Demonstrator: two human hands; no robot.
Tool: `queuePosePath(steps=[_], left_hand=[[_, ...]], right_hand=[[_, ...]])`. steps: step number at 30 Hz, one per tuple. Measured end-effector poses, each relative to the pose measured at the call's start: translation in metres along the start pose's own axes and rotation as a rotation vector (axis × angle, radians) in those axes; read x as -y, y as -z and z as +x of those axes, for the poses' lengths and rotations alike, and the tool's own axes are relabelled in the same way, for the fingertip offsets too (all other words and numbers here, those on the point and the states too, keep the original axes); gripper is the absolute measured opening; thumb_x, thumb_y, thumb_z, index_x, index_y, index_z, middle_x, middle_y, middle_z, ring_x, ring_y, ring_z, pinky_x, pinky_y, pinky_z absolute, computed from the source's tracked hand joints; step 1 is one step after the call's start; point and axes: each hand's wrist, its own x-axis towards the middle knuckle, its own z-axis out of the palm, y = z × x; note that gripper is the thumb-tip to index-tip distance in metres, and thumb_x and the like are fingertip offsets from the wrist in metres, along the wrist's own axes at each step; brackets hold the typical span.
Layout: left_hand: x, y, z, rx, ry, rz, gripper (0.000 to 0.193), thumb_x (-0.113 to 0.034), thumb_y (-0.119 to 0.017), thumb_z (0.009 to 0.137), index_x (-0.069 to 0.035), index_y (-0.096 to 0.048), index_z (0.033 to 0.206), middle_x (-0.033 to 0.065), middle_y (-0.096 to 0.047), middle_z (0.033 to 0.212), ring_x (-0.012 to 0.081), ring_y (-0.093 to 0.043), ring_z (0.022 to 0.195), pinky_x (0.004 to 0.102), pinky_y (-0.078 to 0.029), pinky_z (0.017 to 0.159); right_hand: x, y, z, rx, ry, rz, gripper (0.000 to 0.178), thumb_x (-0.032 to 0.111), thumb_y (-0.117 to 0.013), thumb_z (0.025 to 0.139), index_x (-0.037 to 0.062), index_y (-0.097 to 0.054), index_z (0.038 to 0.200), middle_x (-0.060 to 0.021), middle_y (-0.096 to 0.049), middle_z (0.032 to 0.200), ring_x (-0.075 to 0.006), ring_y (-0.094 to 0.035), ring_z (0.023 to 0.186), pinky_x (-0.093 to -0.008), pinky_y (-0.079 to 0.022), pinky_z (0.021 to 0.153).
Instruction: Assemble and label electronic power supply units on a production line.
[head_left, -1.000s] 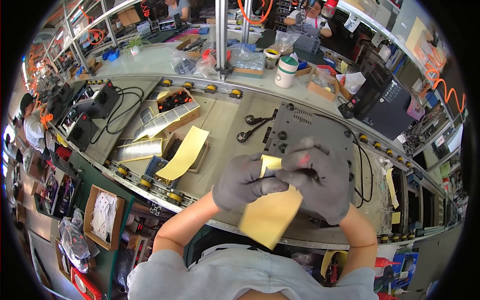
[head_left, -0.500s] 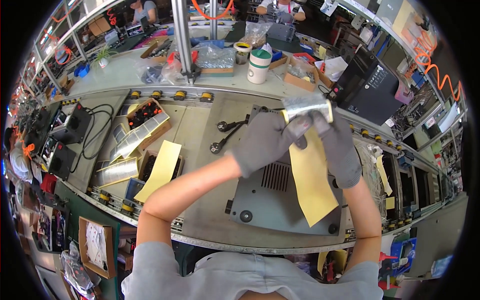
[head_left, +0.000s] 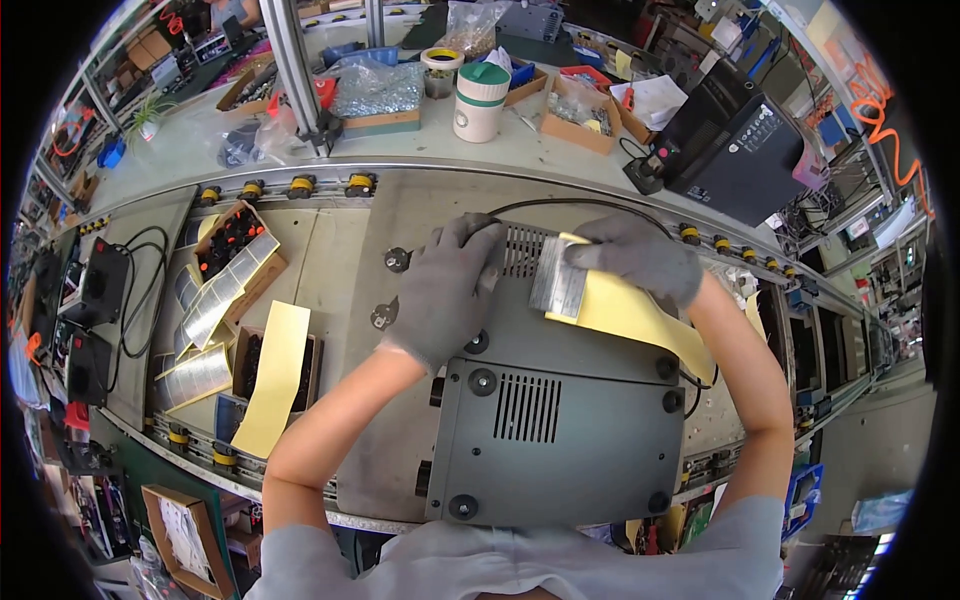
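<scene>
Two dark grey metal housings lie on the work surface, with round feet and slotted vents facing up. My right hand [head_left: 640, 258], in a grey glove, pinches a yellow-backed strip of silver labels [head_left: 557, 280]. The silver end lies over the far housing [head_left: 560, 345], beside its vent, and the yellow backing [head_left: 640, 315] trails to the right. My gloved left hand [head_left: 447, 292] rests on that housing's left side, fingers extended and partly curled over it. A black cable [head_left: 590, 202] arches behind both hands. Closer to me sits the near housing [head_left: 600, 440], touched by neither hand.
To the left are more silver label sheets [head_left: 215, 305], a yellow strip [head_left: 275, 375] and a box of black and orange parts [head_left: 225, 245]. Two black plugs [head_left: 384, 314] lie beside my left hand. A lidded cup [head_left: 480, 105] and a black machine [head_left: 735, 140] stand behind the rollers.
The label strip has come down from mid-air onto the far housing. My left hand has let go of it and moved left onto the housing. The near housing has come into view.
</scene>
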Motion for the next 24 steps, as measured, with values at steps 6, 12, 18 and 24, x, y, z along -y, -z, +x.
queuePosePath(steps=[6,12,18,24], left_hand=[[0.002,0.001,-0.002,0.042,0.011,0.005,0.033,-0.007,-0.054,0.081,-0.01,-0.056,0.114,0.0104,-0.052,0.119,0.0318,-0.052,0.107,0.0387,-0.044,0.087],[0.001,0.003,-0.001,0.041,-0.001,0.011,0.032,-0.003,-0.055,0.078,-0.009,-0.058,0.11,0.0125,-0.052,0.12,0.0327,-0.05,0.109,0.0395,-0.041,0.091],[0.0,0.002,0.0,0.048,-0.007,0.0,0.033,-0.001,-0.055,0.078,-0.008,-0.058,0.11,0.0143,-0.051,0.12,0.0342,-0.049,0.11,0.0404,-0.04,0.093],[0.0,0.003,0.0,0.071,-0.014,-0.01,0.034,-0.002,-0.054,0.079,-0.007,-0.056,0.112,0.0151,-0.05,0.121,0.0345,-0.049,0.11,0.0406,-0.04,0.093]], right_hand=[[-0.023,0.014,0.022,0.075,-0.04,-0.18,0.038,0.028,-0.063,0.078,-0.0066,-0.064,0.093,-0.0101,-0.062,0.074,-0.0143,-0.054,0.068,-0.0284,-0.045,0.064],[-0.032,0.025,0.026,0.098,-0.052,-0.311,0.038,0.031,-0.064,0.079,-0.0055,-0.064,0.087,-0.0092,-0.06,0.069,-0.0112,-0.053,0.065,-0.0281,-0.045,0.061],[-0.032,0.028,0.025,0.119,-0.059,-0.274,0.038,0.031,-0.065,0.078,-0.0058,-0.065,0.086,-0.0091,-0.061,0.069,-0.0121,-0.054,0.065,-0.0284,-0.046,0.062],[-0.025,0.03,0.024,0.146,-0.051,-0.316,0.038,0.031,-0.068,0.076,-0.0052,-0.066,0.086,-0.0085,-0.061,0.068,-0.0124,-0.055,0.064,-0.0283,-0.046,0.062]])
